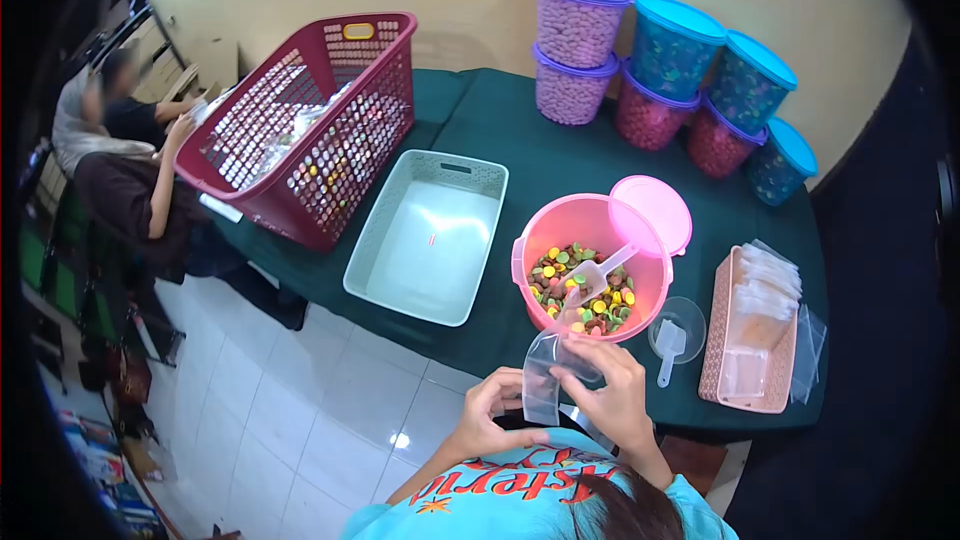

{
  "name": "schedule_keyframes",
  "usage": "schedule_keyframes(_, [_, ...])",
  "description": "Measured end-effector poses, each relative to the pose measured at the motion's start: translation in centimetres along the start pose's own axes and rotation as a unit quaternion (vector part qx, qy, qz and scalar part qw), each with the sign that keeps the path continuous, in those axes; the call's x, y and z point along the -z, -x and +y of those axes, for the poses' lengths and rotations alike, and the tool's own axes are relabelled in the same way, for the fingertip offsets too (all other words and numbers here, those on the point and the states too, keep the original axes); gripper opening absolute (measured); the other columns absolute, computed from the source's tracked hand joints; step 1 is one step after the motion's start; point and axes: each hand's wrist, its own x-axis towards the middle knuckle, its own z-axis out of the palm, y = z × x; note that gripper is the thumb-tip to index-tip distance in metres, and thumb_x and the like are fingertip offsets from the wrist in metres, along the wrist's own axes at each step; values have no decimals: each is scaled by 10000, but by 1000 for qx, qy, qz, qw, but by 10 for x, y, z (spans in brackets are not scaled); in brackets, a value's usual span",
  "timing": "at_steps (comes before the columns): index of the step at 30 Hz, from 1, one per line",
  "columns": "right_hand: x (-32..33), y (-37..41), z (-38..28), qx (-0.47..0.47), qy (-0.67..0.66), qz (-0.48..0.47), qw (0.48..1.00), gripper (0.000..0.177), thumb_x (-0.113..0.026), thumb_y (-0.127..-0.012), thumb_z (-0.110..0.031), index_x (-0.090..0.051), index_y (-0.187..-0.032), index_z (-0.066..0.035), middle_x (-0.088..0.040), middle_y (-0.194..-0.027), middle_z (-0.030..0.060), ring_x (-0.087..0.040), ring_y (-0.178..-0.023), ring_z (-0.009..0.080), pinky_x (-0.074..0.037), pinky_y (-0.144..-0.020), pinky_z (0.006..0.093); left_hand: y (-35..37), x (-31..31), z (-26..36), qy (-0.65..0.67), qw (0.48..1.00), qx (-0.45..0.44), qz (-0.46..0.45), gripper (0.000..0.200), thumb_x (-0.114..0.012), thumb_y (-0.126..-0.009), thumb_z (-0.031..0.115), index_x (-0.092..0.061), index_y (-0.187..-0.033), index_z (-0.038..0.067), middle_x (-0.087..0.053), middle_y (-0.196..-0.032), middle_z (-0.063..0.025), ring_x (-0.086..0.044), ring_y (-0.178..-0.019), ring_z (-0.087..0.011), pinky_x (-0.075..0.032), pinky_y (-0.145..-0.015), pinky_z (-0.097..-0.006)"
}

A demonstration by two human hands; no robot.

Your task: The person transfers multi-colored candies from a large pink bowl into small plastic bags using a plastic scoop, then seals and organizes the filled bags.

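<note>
A clear plastic bag point(541, 392) is held up in front of my chest, its upper end curling toward the bucket. My left hand point(492, 413) is closed on the bag's left side, with some fingers hidden behind it. Against its right edge, my right hand point(612, 393) pinches the plastic between thumb and fingers. Just beyond the hands stands a pink bucket point(522, 262) of colourful button-like candies point(556, 265). A clear scoop point(592, 278) rests in the candies. The bag's upper part overlaps the bucket's near rim.
A pale green tray point(425, 240) and a maroon basket point(330, 215) of packets stand left. At right are a small bowl with a white scoop point(671, 343) and a pink basket point(785, 380) of clear bags. Filled tubs point(575, 30) line the back. Two people point(130, 155) are at far left.
</note>
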Motion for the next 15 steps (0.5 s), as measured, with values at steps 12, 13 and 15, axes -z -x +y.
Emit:
schedule_keyframes(12, [14,-28,45,55,-71,-15,996,331,-734,-583,-91,-605,-883,-36,-619,-916,107,-584,-808,253,-443,-712,335,-1,-45,-23,-40,981,14,189,194,-610,-728,-55,-579,-919,-56,-577,-916,-145,-588,-873,-196,-500,-780,-308])
schedule_keyframes(13, [14,-30,48,53,-65,-15,996,337,-735,-581,-92,-603,-885,-35,-618,-921,107,-583,-807,255,-443,-715,334,-1,-47,-22,-43,978,12,202,194,-610,-728,-55,-579,-919,-56,-577,-916,-145,-588,-873,-196,-500,-780,-308])
schedule_keyframes(15, [15,-32,54,37,-84,-45,995,345,-738,-580,-94,-599,-889,-30,-616,-925,114,-583,-820,260,-442,-720,337,-2,-50,-21,-62,980,14,191,210,-616,-724,-51,-574,-930,-57,-575,-926,-146,-586,-874,-195,-498,-794,-313])
